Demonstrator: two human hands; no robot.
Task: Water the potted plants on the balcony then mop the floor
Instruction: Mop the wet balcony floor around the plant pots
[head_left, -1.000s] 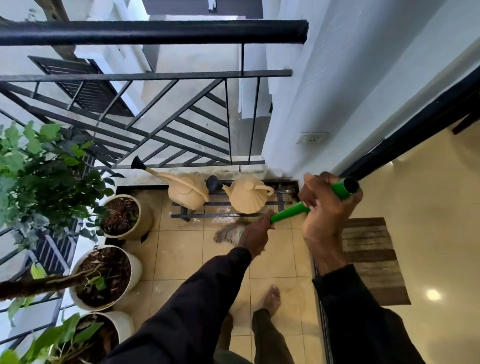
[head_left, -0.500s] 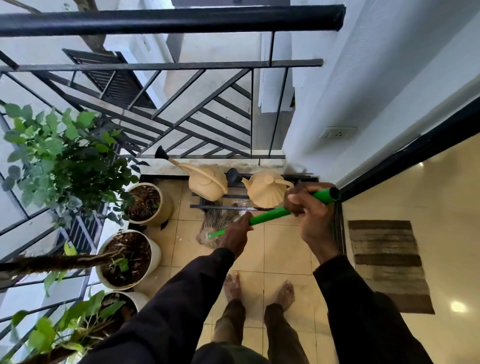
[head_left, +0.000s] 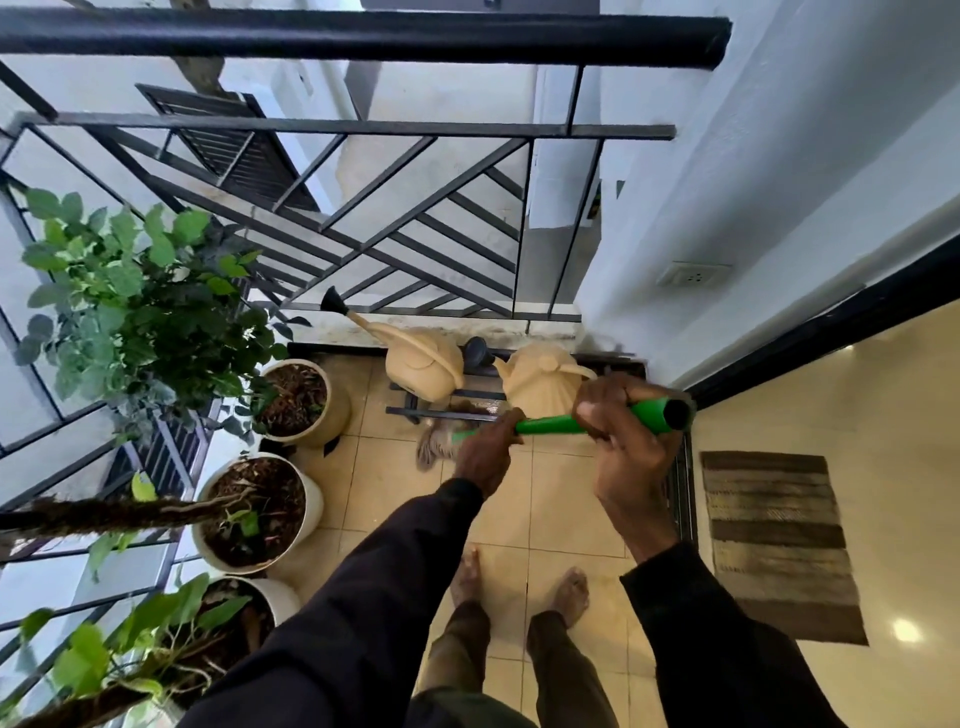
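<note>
I hold a mop with a green handle (head_left: 550, 425) in both hands. My right hand (head_left: 626, 441) grips it near the top end, and my left hand (head_left: 485, 452) grips it lower down. The stringy grey mop head (head_left: 434, 447) rests on the beige floor tiles (head_left: 561, 499) just in front of a low black rack. Three potted plants stand along the left railing: a cream pot (head_left: 304, 402), a white pot (head_left: 254, 512) and a nearer white pot (head_left: 260, 603), partly hidden by my left sleeve.
Two beige watering cans (head_left: 423, 364) (head_left: 543, 384) sit on the low black rack (head_left: 441, 410) by the black railing (head_left: 363, 124). A white wall with a socket (head_left: 693, 273) is at the right. A striped doormat (head_left: 776, 540) lies indoors beyond the door track. My bare feet (head_left: 519, 577) stand on the tiles.
The mop head has slid left and closer to the rack's left end. Both hands followed it with the handle, and my view shifted left, so my feet came into sight.
</note>
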